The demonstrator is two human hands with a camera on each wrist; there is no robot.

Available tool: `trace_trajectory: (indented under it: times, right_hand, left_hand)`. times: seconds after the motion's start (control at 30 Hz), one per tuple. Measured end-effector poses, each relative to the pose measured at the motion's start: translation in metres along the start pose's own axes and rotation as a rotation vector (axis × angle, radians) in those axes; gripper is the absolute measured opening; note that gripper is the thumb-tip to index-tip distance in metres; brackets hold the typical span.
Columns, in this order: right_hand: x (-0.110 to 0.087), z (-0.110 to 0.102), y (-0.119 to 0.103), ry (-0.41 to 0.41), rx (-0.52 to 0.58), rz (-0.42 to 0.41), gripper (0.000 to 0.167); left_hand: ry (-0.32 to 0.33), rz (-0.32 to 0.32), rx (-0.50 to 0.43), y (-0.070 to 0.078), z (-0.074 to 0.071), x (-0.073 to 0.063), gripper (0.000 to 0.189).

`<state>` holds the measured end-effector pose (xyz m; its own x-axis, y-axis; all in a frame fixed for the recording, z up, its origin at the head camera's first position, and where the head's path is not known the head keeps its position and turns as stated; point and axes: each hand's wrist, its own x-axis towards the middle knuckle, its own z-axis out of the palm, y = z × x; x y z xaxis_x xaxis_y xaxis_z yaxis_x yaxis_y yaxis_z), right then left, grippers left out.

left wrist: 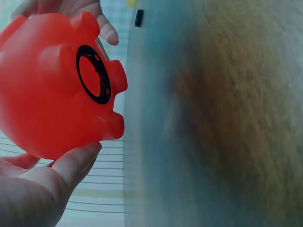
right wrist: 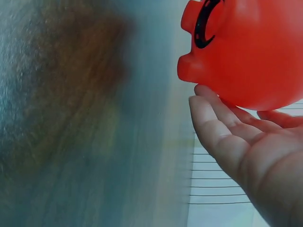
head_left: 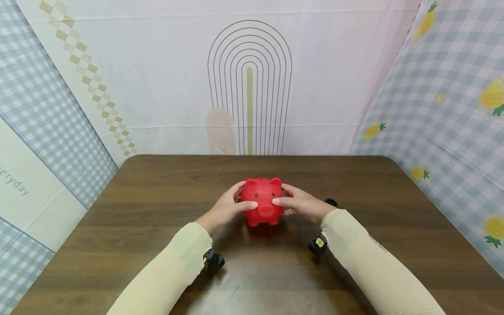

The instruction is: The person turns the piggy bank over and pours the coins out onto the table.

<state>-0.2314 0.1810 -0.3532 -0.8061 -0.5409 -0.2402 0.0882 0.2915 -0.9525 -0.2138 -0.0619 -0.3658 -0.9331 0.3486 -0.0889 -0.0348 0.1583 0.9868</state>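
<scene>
From my end, the red piggy bank is up off the tabletop, near its middle, with the left hand and right hand spread wide and curved round its sides, thumbs in front. I judge it light, hollow, fairly stiff and smooth enough to slip; I'd grip the widest flanks, clear of the black ring underneath.
</scene>
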Motion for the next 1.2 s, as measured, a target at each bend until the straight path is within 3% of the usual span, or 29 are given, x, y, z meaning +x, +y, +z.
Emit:
trace_trajectory:
  times: [0.3, 0.6, 0.9, 1.03, 1.2]
  right_hand:
    - [0.0, 0.001, 0.005, 0.017, 0.0, -0.066, 0.077]
    - [0.0, 0.006, 0.005, 0.087, -0.03, -0.128, 0.089]
    - [0.004, 0.01, 0.008, 0.11, -0.081, -0.205, 0.097]
    - [0.003, 0.012, 0.01, 0.13, -0.131, -0.26, 0.1]
    - [0.003, 0.014, 0.014, 0.177, -0.2, -0.414, 0.103]
  left_hand:
    - [-0.07, 0.046, 0.153, -0.001, -0.006, 0.001, 0.086]
    - [-0.057, 0.1, 0.167, 0.0, -0.006, 0.007, 0.09]
    - [-0.054, 0.169, 0.143, -0.008, -0.007, 0.011, 0.093]
    - [-0.036, 0.238, 0.176, -0.009, -0.006, 0.01, 0.096]
    - [0.005, 0.407, 0.25, -0.005, -0.002, 0.007, 0.099]
